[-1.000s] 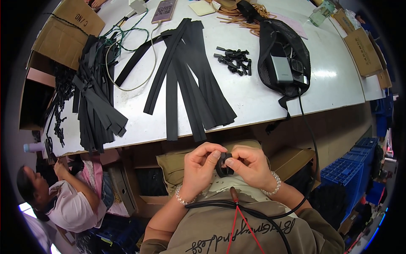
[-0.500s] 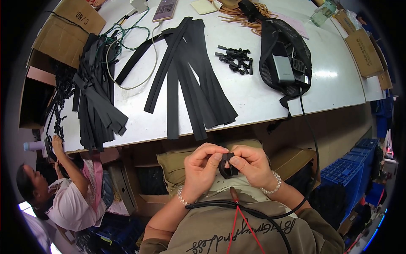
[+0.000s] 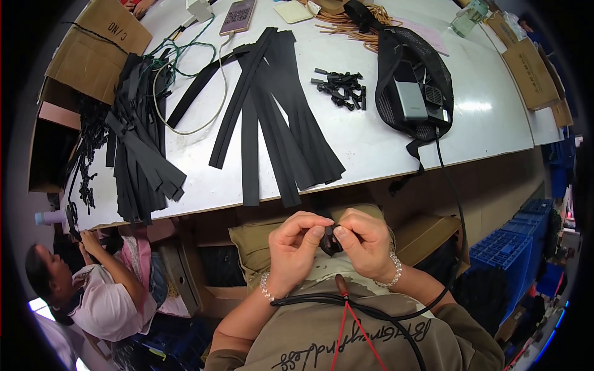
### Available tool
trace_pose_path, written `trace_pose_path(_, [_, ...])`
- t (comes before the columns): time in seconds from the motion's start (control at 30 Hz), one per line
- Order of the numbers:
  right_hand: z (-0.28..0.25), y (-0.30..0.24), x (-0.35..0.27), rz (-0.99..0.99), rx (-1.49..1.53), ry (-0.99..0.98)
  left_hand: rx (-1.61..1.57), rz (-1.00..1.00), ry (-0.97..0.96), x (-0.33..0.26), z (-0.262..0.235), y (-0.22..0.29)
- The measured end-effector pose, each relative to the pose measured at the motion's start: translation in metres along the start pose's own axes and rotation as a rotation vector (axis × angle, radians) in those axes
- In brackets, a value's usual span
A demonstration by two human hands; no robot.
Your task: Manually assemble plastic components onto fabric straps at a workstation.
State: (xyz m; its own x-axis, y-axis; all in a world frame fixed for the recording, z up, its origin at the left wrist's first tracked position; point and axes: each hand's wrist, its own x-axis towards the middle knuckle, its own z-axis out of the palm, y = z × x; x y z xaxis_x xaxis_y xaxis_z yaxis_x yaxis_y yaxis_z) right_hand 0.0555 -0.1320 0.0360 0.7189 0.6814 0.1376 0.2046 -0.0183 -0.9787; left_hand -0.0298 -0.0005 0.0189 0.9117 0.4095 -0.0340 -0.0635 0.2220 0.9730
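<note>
Close to my body, below the table's front edge, both hands pinch a small bent black strip (image 3: 330, 243). My left hand (image 3: 296, 247) grips its left side between thumb and forefinger. My right hand (image 3: 364, 242) holds the other side, its thumb pressed on top. The fingertips nearly meet, and they hide much of the piece, so its exact kind cannot be made out. On the table ahead, long flat black strips that look like zippers (image 3: 281, 123) lie fanned out. Beyond them to the right is a small pile of black zipper pulls (image 3: 341, 89).
More black strips (image 3: 139, 148) hang over the table's edge at left, near a cardboard box (image 3: 93, 52). A phone (image 3: 237, 17) on a white cable lies at the back. A black mesh bag (image 3: 416, 80) holds a grey power bank. A co-worker (image 3: 102, 290) sits at left.
The black strip's open loop has become smaller and more folded between my fingers, with my right thumb turned inward. The co-worker's hand has come down from the table's edge.
</note>
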Motion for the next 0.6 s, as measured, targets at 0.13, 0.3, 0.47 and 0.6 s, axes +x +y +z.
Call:
trace_pose_path(0.13, [0.003, 0.001, -0.003, 0.104, 0.119, 0.042, 0.004, 0.000, -0.003, 0.000, 0.002, 0.001])
trace_pose_path(0.3, [-0.003, 0.005, 0.000, 0.205, 0.178, 0.008, 0.006, -0.025, 0.010, -0.002, 0.002, 0.003])
trace_pose_path(0.47, [-0.007, 0.012, 0.001, -0.043, 0.054, 0.040, -0.045, -0.049, 0.034, -0.003, 0.006, 0.010])
trace_pose_path(0.6, [-0.012, 0.013, -0.001, -0.191, -0.067, 0.046, -0.068, 0.037, -0.050, -0.004, -0.001, 0.000])
